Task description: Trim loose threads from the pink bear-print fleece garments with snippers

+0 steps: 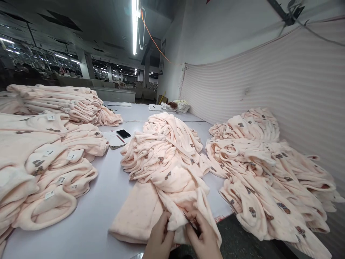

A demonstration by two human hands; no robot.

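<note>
A heap of pale pink fleece garments (164, 158) with small brown bear prints lies in the middle of the white table (102, 201). At the bottom edge, my left hand (159, 239) pinches a fold of the nearest garment's hem. My right hand (203, 237) grips the same fabric just beside it, and a thin dark tool (190, 221), too small to name, shows between its fingers. Both hands are closed on the cloth.
Folded stacks of the same pink garments (40, 169) with white tags fill the left side. Another loose heap (269, 180) lies at the right against a striped cloth wall. A black phone (123, 133), a notepad with a pen (116, 141) and paper stacks (175, 106) sit farther back.
</note>
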